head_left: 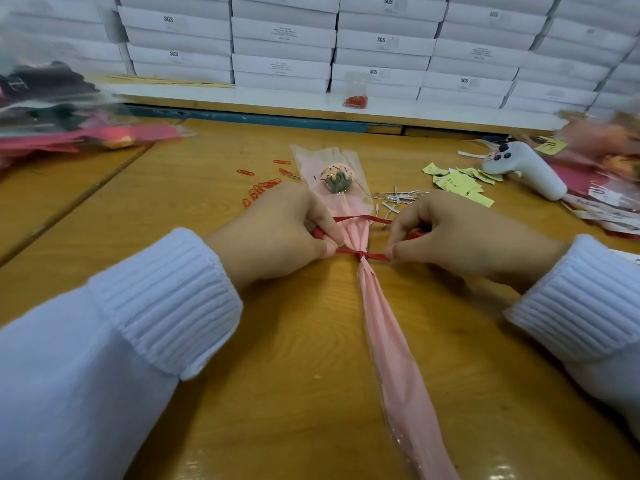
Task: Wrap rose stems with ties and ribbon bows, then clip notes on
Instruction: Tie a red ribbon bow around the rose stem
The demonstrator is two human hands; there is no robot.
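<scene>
Glossy wooden table (294,323), seemingly matt pink paper wrap (388,334).

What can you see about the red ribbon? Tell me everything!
The ribbon is thin, red and looks like soft fabric. It is knotted once round the pinched neck of the pink wrapper, with no bow yet. The left hand and right hand each pinch a side and hold it straight out sideways. Another strand crosses the wrapper a little farther up, between the hands, and red bits peek out of both hands.
</scene>
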